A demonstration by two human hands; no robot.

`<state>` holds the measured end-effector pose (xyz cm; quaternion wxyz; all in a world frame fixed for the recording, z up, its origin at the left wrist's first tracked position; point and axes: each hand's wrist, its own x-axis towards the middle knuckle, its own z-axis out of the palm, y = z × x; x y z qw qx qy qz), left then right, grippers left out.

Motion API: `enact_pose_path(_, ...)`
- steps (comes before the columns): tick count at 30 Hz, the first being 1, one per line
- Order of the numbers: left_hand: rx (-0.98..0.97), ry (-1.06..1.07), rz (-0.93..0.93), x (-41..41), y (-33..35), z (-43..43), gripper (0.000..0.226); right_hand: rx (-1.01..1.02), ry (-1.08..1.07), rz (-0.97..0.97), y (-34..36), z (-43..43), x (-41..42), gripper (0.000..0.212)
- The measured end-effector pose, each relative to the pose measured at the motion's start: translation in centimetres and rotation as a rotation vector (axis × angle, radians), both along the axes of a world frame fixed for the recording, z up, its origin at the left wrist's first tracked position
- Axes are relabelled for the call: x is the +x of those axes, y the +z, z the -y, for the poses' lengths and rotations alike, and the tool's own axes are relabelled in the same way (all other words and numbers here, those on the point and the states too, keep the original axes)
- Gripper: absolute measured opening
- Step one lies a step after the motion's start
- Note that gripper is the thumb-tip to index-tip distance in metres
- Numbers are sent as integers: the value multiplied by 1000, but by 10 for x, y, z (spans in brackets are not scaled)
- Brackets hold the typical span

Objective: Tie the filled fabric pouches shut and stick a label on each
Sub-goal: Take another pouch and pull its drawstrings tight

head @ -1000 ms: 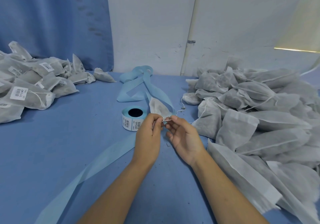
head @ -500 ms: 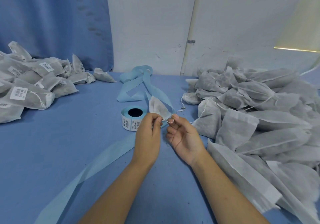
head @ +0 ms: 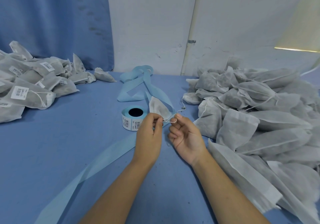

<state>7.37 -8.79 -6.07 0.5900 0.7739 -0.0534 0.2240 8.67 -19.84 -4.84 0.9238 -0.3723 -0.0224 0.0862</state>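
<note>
A small filled white fabric pouch (head: 158,108) lies on the blue table just beyond my hands, its white drawstring (head: 168,120) stretched between them. My left hand (head: 149,133) pinches one end of the string at the pouch's mouth. My right hand (head: 186,136) has the string looped around its raised index fingertip, palm turned up. A roll of barcode labels (head: 132,118) stands just left of the pouch, touching my left hand's knuckles.
A large heap of unlabelled pouches (head: 259,113) fills the right side. Labelled, tied pouches (head: 32,88) pile up at the far left. A light blue backing strip (head: 138,85) runs from the back wall past the roll toward the front left edge.
My hands have drawn slightly apart, pulling the drawstring taut between them. The right index finger has lifted with the string looped on it.
</note>
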Motion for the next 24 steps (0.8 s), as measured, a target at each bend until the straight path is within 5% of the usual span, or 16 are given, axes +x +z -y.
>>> enact_pose_path(7, 562, 87, 371, -5, 5, -5, 38, 159, 206, 42, 4, 9, -3, 24)
enact_pose_path(11, 637, -7, 389, -2, 7, -8, 41, 202, 301, 95, 7, 12, -7, 33)
enact_pose_path(16, 629, 27, 339, 3, 15, -11, 46, 210, 464, 148, 5, 8, -9, 27)
enact_pose_path(19, 577, 94, 279, 12, 13, -15, 31, 210, 489, 159, 4, 9, -8, 27)
enact_pose_path(24, 78, 141, 247, 11, 28, -15, 38, 60, 250, 70, 4, 6, -4, 24)
